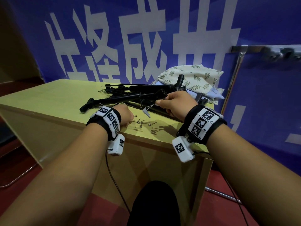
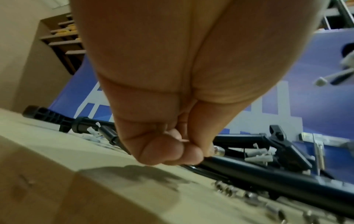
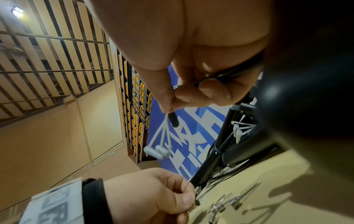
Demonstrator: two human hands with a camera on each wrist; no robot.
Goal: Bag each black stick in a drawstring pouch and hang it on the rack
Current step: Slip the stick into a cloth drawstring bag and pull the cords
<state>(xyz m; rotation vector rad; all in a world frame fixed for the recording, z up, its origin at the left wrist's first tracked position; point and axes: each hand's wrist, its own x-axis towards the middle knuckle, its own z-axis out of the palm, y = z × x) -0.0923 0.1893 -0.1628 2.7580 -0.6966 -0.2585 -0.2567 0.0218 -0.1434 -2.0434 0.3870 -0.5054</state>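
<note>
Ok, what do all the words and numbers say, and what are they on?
"成": big white character on the blue banner; the characters beside it are cut off at the frame's top, so I can't be sure of them.
Wristband tags: tiny print beside the square codes, too small to read.

My left hand (image 2: 162, 121) is curling its fingertips inward, so I'm not making out whether they're pinching anything. A dark blur is blotting out the right side of the right wrist view. The rack (image 1: 267, 51) is running off the head view's right edge, smeared. The leaf-print pouch (image 1: 192, 75) is hiding the cloths under it.
</note>
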